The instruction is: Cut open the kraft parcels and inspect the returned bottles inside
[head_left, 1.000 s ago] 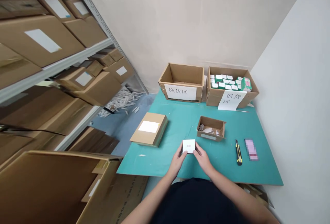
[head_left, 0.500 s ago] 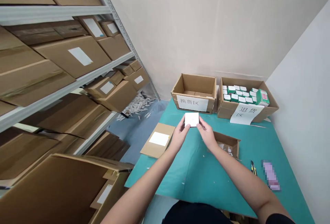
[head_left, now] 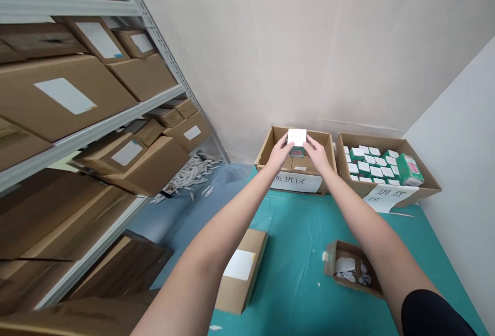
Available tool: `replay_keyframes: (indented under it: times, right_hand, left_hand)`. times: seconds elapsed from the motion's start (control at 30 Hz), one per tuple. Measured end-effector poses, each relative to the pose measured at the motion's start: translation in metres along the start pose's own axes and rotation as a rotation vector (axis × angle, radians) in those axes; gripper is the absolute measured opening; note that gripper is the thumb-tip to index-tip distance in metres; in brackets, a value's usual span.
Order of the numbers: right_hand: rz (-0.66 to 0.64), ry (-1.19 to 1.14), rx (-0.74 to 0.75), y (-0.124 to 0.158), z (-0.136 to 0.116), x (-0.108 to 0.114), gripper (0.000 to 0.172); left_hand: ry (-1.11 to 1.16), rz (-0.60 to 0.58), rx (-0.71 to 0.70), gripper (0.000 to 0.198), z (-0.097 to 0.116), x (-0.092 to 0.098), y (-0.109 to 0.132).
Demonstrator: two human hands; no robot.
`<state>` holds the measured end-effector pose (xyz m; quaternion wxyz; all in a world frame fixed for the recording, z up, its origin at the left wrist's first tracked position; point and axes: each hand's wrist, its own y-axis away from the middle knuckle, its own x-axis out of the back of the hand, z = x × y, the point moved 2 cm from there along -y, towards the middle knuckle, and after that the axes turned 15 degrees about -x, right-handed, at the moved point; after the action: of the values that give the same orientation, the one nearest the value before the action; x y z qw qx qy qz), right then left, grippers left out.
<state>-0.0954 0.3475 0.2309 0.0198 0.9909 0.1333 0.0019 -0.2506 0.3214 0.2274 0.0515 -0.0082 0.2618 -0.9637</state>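
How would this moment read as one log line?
left hand: gripping small box; right hand: same box; box: at opening of left carton; right carton: green-white boxes

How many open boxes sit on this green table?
3: back-left box under the left hand and right hand, back-right box holding packs, small box by the right forearm. Arms may hide more.

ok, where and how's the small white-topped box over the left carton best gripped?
Likely the small white-topped box is best squeezed by its left and right sides, from above: its flat top faces up with no handle visible, and the left hand and right hand hold those sides. Walls of the left carton would probably crowd a low approach.
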Motion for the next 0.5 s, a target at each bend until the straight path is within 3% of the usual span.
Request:
replay_keyframes:
  times: [0.13,0.3,0.5]
  right_hand:
    - [0.006,-0.010,-0.120,-0.049,0.039,-0.012,0.067]
    - [0.051,0.092,-0.282,-0.082,0.097,-0.033,0.061]
    - [0.086,0.505,-0.443,-0.103,0.153,-0.054,0.044]
  left_hand:
    - [0.016,0.041,0.096,0.057,-0.056,0.018,-0.017]
    - [-0.173,0.048,0.265,0.058,-0.117,0.043,-0.012]
    - [-0.553,-0.210,0.461,0.048,-0.173,0.058,-0.004]
